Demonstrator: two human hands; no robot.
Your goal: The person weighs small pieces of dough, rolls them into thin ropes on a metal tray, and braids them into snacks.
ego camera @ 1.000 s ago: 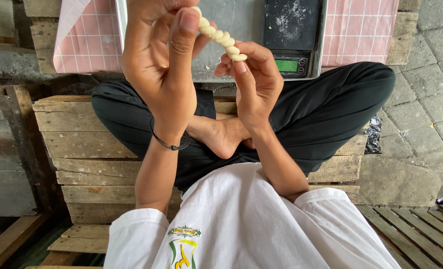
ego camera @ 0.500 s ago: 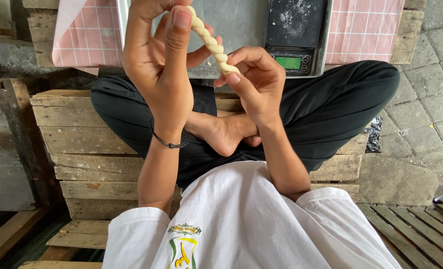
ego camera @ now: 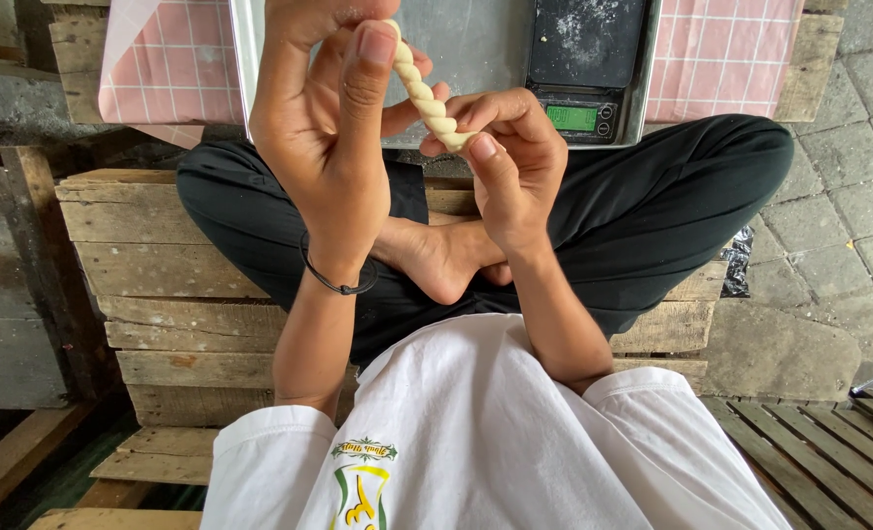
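The left hand (ego camera: 324,137) and right hand (ego camera: 510,162), both closed in a pinch, hold the pale twisted dough rope (ego camera: 425,96) by its ends above the lap; judged soft, light, easily deformed.

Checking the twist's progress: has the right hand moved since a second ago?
Barely: the right hand stays pinching the twisted dough rope beside the scale, edging slightly left.

A single camera sits on the person's head and looks steeply down along the body. The white shirt (ego camera: 486,442) fills the bottom edge, very near the lens. Both raised hands sit close, in the upper middle. Beyond them the view reaches the crossed legs (ego camera: 653,206), the wooden pallet (ego camera: 162,265) and the metal tray (ego camera: 476,39) at the top edge.
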